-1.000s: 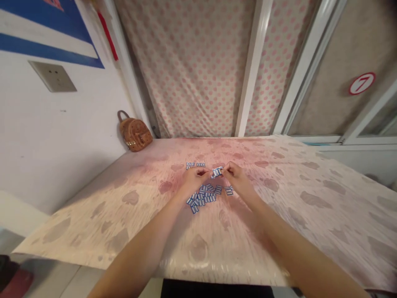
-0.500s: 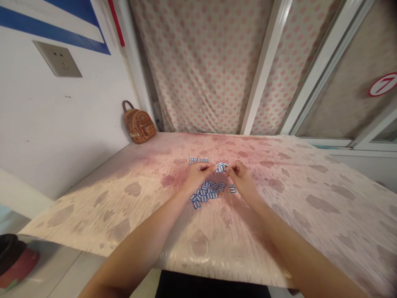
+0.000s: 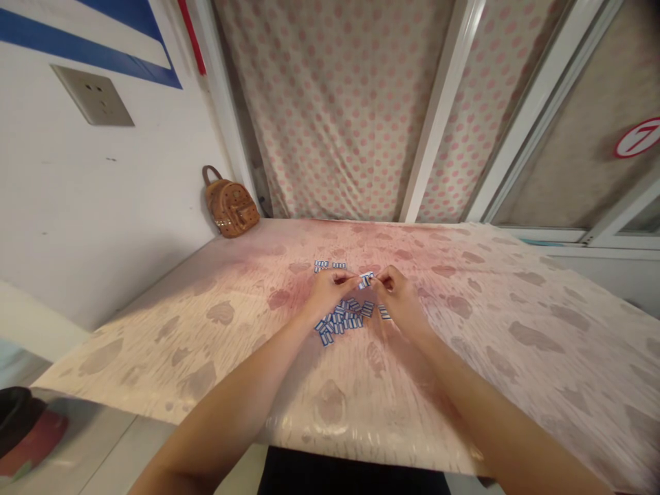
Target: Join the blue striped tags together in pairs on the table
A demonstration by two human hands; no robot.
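Hands — left hand [image 3: 327, 292], right hand [image 3: 399, 295] — pinch one blue-white piece [image 3: 366, 279] above the pile [image 3: 343, 322].

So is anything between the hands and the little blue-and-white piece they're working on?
Nothing visible. The left hand and right hand both pinch the small blue-and-white piece directly, above the loose pile on the table.
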